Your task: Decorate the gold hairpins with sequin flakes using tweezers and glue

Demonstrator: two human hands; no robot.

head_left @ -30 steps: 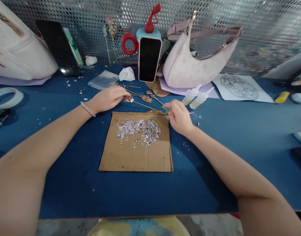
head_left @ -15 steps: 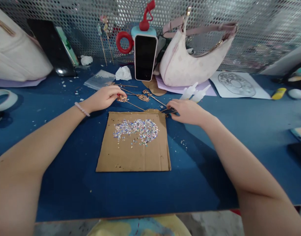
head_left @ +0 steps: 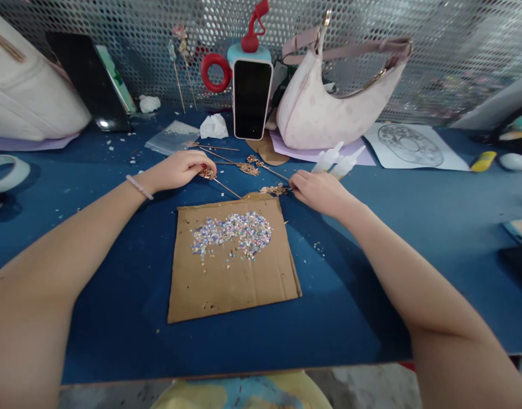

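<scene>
Blue tabletop (head_left: 243,352); left hand (head_left: 179,168) pinches ornate pin (head_left: 208,174), right hand (head_left: 316,190) seemingly pinches second pin (head_left: 274,190). Likely arranging; setting down wants care.

The left arm (head_left: 69,255) and right arm (head_left: 408,278) slant inward from the lower corners. Above centre, the left hand (head_left: 182,170) pinches; the right hand (head_left: 317,190) curls.

- Cardboard sheet (head_left: 235,292): on the surface (head_left: 350,318), mid-width, behind the front edge.
- Sequins (head_left: 250,233): on the rear half of the cardboard sheet.
- Hairpins (head_left: 247,168): behind the cardboard sheet.
- Phone (head_left: 252,99): near the rear edge, in front of the cup (head_left: 249,53).
- Handbag (head_left: 329,119): right of the phone.
- Bottles (head_left: 345,166): in front of the handbag.
- Drawing (head_left: 409,146): right of the bottles.
- Tape roll (head_left: 17,177): on the left part of the surface.
</scene>
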